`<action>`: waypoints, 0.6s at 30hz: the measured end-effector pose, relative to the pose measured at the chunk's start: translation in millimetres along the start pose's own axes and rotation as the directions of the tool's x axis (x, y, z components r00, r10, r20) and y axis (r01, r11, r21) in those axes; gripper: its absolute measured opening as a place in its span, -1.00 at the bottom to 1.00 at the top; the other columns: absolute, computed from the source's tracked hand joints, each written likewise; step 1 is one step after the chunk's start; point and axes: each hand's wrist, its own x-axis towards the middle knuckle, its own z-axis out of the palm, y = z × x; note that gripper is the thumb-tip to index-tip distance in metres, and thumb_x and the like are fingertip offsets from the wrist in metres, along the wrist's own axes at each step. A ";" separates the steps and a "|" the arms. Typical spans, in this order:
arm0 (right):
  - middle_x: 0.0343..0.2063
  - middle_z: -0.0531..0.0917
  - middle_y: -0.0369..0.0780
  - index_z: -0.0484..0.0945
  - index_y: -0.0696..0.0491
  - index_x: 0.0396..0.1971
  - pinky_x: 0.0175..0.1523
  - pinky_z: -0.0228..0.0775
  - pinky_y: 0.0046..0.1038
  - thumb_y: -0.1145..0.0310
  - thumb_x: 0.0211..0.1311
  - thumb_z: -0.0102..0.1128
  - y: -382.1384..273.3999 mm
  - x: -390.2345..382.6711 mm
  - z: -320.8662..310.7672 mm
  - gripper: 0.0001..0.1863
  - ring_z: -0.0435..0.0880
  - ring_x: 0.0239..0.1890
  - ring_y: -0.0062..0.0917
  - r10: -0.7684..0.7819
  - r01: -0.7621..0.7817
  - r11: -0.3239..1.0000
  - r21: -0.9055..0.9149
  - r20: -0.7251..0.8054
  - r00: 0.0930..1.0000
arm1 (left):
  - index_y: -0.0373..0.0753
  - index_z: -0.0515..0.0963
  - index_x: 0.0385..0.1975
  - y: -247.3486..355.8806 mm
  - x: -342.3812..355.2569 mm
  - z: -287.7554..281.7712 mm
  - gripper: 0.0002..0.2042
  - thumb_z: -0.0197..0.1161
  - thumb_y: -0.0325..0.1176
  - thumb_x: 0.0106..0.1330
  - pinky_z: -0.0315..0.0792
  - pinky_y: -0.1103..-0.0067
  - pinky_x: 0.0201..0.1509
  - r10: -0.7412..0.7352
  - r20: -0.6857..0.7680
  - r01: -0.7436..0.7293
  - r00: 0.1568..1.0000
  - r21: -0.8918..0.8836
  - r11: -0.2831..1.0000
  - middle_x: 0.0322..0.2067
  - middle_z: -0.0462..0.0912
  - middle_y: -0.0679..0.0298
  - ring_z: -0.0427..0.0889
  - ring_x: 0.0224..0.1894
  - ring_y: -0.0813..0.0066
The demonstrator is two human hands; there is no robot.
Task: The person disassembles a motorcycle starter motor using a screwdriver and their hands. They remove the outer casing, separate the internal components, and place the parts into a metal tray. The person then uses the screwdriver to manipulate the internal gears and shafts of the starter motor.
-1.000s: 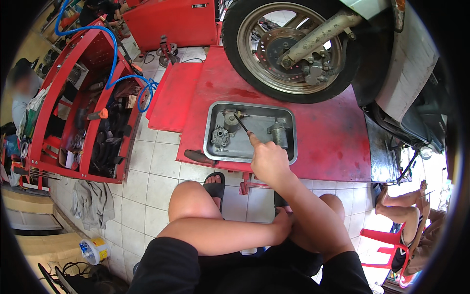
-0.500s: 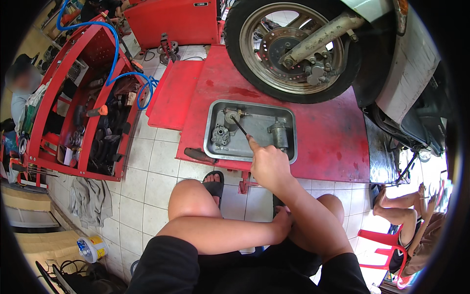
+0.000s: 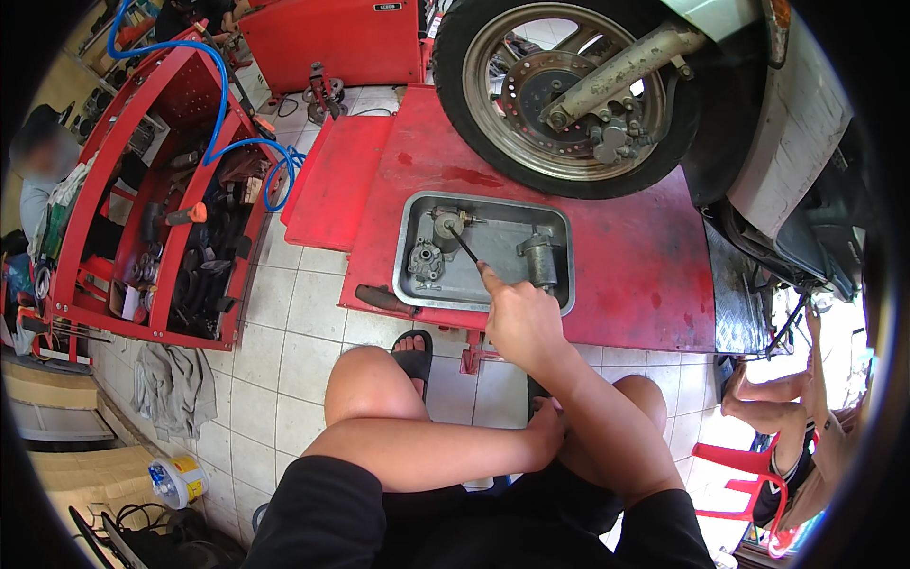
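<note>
My right hand (image 3: 523,321) is closed around a slim dark rod (image 3: 464,247), index finger stretched along it. Its kind cannot be made out. The rod's far tip meets a round metal part (image 3: 445,226) at the back left of a shallow metal tray (image 3: 493,303). Nearer me in that tray lies a grey metal casting with holes (image 3: 427,261), small hardware beside it. A cylindrical, motor-like metal part (image 3: 540,261) stays at the tray's right side. My left hand (image 3: 544,434) rests by my right knee below the right forearm; its fingers are mostly hidden.
The tray sits on a red platform (image 3: 645,275), under a motorcycle's front wheel (image 3: 569,180). A dark-handled tool (image 3: 384,299) lies at the tray's left. Further left stands a red tool cart (image 3: 161,322) with a blue hose (image 3: 227,104). Other people are at left and right.
My hands and the rod hold nearly the same place. At the right edge, the seated person has shifted their arm and upper body.
</note>
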 end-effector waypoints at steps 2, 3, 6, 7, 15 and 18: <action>-0.62 0.62 0.04 0.53 0.05 0.19 -0.32 0.52 -0.09 0.49 0.13 0.07 -3.6 0.8 -0.5 -0.46 0.66 -0.53 -0.03 -0.008 0.008 1.000 -0.006 0.004 1.000 | -0.06 0.56 0.16 3.1 4.6 11.9 -0.60 0.14 -0.22 0.33 0.44 -0.07 0.00 -0.011 -0.014 0.011 1.000 -0.025 1.000 0.22 0.48 0.19 0.41 0.22 0.01; -0.62 0.62 0.04 0.53 0.05 0.19 -0.32 0.52 -0.09 0.49 0.13 0.07 -5.3 1.4 -0.3 -0.45 0.66 -0.52 -0.03 -0.012 0.012 1.000 -0.009 0.007 1.000 | -0.06 0.56 0.17 5.3 5.8 17.8 -0.60 0.14 -0.22 0.33 0.44 -0.07 0.01 -0.010 -0.010 0.009 1.000 -0.016 1.000 0.23 0.47 0.19 0.41 0.23 0.02; -0.62 0.62 0.04 0.52 0.04 0.20 -0.32 0.53 -0.09 0.49 0.12 0.08 6.6 -1.6 2.4 -0.45 0.66 -0.52 -0.03 0.010 -0.010 1.000 0.000 0.004 1.000 | -0.04 0.55 0.18 -5.1 -4.5 -10.8 -0.59 0.14 -0.21 0.33 0.44 -0.05 0.03 0.005 0.014 -0.005 1.000 0.017 1.000 0.24 0.45 0.22 0.39 0.25 0.05; -0.62 0.62 0.04 0.52 0.04 0.20 -0.32 0.53 -0.09 0.49 0.12 0.08 3.1 -0.4 1.9 -0.45 0.66 -0.52 -0.03 -0.002 0.002 1.000 0.006 0.003 1.000 | -0.04 0.55 0.18 -2.5 -0.5 -1.2 -0.59 0.15 -0.21 0.33 0.44 -0.04 0.03 -0.057 -0.024 0.056 0.998 -0.053 0.997 0.24 0.45 0.24 0.38 0.25 0.06; -0.50 0.68 -0.01 0.43 0.04 0.29 -0.23 0.57 -0.12 0.47 0.03 0.12 1.7 2.4 -5.2 -0.32 0.72 -0.43 -0.09 0.054 -0.049 0.998 -0.045 0.110 0.992 | -0.05 0.47 0.21 -3.1 -2.8 -6.6 -0.58 0.11 -0.22 0.35 0.44 0.09 0.08 -0.052 0.022 0.053 0.998 -0.028 0.998 0.17 0.48 0.22 0.39 0.23 0.17; -0.52 0.68 -0.01 0.44 0.02 0.28 -0.23 0.57 -0.12 0.47 0.04 0.12 1.0 2.4 -5.4 -0.33 0.72 -0.43 -0.09 0.057 -0.053 0.998 -0.040 0.105 0.993 | -0.06 0.44 0.21 -4.2 -4.3 -6.9 -0.58 0.09 -0.24 0.34 0.44 0.15 0.08 -0.064 0.006 0.064 0.998 -0.068 0.996 0.15 0.48 0.22 0.39 0.22 0.20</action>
